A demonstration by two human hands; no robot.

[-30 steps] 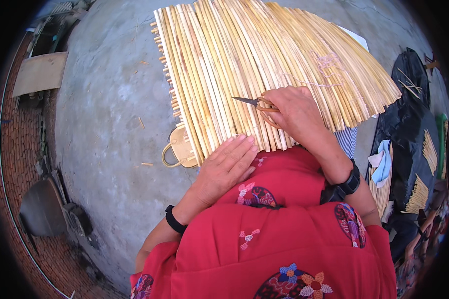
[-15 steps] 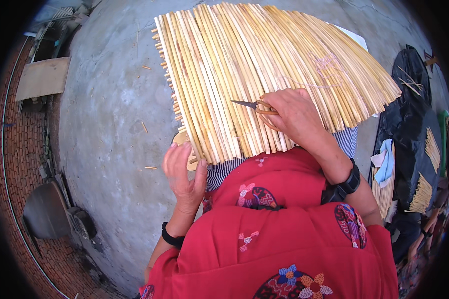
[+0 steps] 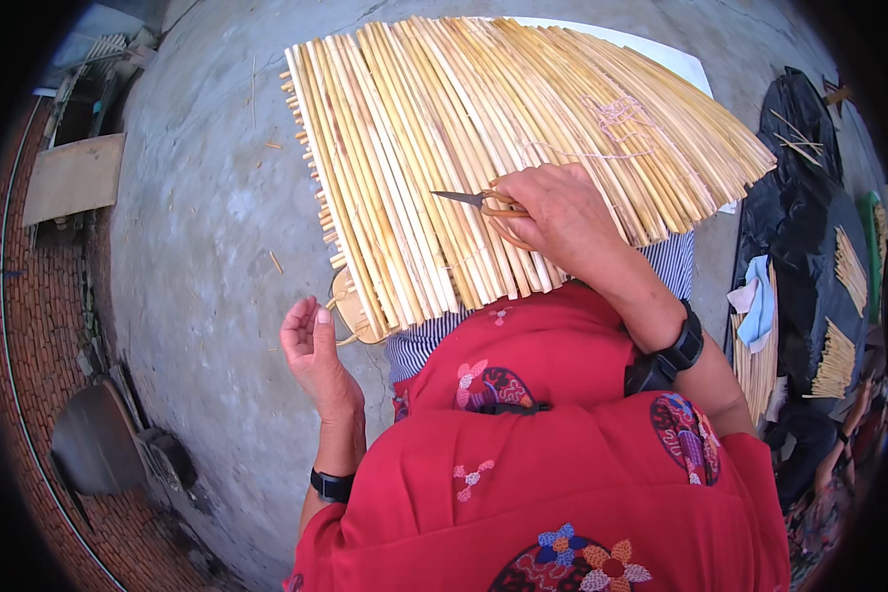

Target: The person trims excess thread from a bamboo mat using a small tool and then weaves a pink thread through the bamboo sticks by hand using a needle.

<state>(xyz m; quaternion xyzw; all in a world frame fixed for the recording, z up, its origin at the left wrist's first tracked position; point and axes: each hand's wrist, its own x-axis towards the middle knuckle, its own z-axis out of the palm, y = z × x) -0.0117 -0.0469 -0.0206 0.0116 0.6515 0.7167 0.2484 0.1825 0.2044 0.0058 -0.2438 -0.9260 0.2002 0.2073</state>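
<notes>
Across my lap lies a mat of pale straw-coloured stalks (image 3: 434, 158), set side by side and fanning out, with a second layer of ends poking out along its left edge. My right hand (image 3: 567, 212) rests above the middle of it, closed around the handles of small scissors (image 3: 479, 199); their dark pointed blades aim left. Pinkish thread (image 3: 617, 123) lies loosely tangled on the stalks. Beside the mat's lower left corner is my left hand (image 3: 314, 345), loosely bent, thumb apart from the fingers, with nothing visible in it. A tan flat piece with rounded edges (image 3: 350, 308) shows under that corner.
A white sheet (image 3: 661, 61) shows beyond the mat. To the right, black plastic (image 3: 794, 237) carries stalk bundles (image 3: 837, 355) and a light blue cloth (image 3: 758, 306). Short stalk offcuts (image 3: 276, 262) dot the grey floor; a brown board (image 3: 74, 180) and brick paving (image 3: 49, 345) border it leftward.
My left hand has drawn off the mat's corner, leftward and down, uncovering the tan piece. My right hand keeps the scissors. The whole view has shifted slightly.
</notes>
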